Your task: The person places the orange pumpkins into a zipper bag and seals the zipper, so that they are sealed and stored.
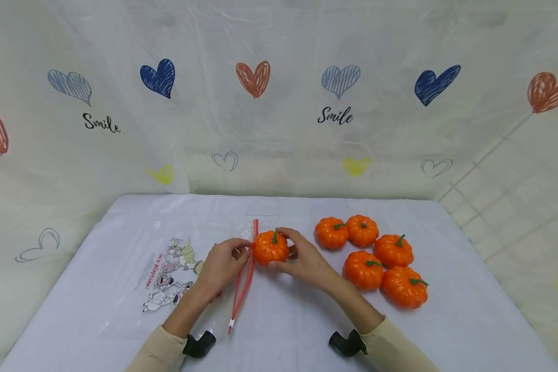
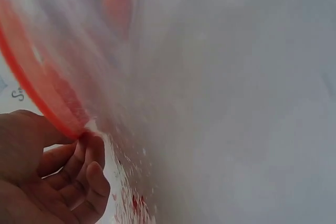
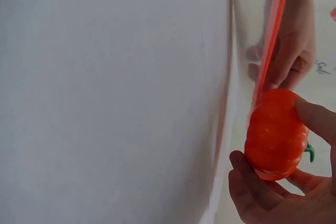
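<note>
A clear plastic zip bag, printed with cartoon animals, lies flat at the left of the table, its red zip edge facing right. My left hand pinches that edge near its middle; in the left wrist view the red strip bows out above the fingertips. Between the fingers and thumb of my right hand is a small orange toy pumpkin with a green stem. The pumpkin is right at the bag's mouth, overlapping the red strip in the right wrist view.
Several more orange pumpkins sit grouped on the right half of the white-covered table. Behind the table hangs a pale sheet printed with hearts and the word "Smile". Black wrist cameras are worn at both cuffs.
</note>
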### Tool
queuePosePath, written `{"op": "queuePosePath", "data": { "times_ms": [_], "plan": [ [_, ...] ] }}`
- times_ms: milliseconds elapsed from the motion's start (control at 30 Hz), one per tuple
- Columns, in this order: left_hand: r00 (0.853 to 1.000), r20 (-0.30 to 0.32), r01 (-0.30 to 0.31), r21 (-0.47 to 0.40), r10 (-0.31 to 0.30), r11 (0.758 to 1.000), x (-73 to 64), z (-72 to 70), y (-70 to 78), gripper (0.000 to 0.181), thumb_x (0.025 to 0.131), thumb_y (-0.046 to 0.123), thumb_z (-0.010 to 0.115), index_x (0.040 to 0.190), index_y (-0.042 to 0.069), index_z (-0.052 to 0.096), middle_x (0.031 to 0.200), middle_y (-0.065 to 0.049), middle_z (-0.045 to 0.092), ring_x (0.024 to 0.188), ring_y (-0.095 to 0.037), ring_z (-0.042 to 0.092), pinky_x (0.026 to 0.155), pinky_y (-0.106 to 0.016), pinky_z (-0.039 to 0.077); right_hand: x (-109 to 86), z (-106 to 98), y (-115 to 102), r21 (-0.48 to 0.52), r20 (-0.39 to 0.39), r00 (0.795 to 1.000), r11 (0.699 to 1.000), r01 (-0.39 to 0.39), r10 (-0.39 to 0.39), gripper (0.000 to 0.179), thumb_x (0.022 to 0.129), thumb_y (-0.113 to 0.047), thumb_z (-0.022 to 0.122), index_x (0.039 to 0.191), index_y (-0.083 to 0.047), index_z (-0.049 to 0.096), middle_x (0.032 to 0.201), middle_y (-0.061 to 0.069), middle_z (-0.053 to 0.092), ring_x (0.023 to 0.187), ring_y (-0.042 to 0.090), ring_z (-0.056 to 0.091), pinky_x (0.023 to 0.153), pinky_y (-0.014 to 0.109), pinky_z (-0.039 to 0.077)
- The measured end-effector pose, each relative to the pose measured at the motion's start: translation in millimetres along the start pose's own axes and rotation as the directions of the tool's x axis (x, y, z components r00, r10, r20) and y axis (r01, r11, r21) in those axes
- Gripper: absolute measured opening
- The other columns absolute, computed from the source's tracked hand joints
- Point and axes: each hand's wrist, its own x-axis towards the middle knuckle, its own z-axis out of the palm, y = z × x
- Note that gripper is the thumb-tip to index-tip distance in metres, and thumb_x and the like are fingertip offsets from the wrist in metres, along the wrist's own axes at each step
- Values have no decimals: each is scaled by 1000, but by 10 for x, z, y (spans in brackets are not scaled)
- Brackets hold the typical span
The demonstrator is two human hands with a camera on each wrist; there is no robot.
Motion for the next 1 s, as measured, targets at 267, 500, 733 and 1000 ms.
{"op": "queuePosePath", "data": {
  "times_ms": [267,500,733,1000],
  "plan": [
    [999,-16,27,-35,-27,999,-18,-15,17,23,97,18,73,120,15,76,95,1,70,82,-13,59,72,-19,54,12,37,-10,-15,9,1000,1000,-26,26,80,86,-26,86,154,-19,45,153,6,54,110,22,65,97,43,60],
    [999,-36,11,-67,-13,998,-13,-6,34,26,97,19,73,123,16,74,97,1,68,85,-14,61,72,-17,55,9,19,-20,-59,12,999,997,-39,40,80,85,-26,87,153,-18,46,149,5,57,109,20,64,95,41,60],
    [998,-65,-20,-78,15,997,-15,-3,34,27,98,17,73,124,16,73,96,1,67,87,-14,60,71,-15,53,10,15,-14,-89,16,998,995,-52,54,80,85,-26,87,153,-19,46,149,4,56,111,20,62,96,40,60],
    [998,-63,-22,-91,16,996,-26,2,43,27,99,19,71,125,16,73,97,1,67,88,-14,60,71,-15,53,25,27,-10,-87,2,1000,996,-23,24,79,85,-25,87,153,-19,47,147,7,56,111,22,61,96,43,60]
  ]
}}
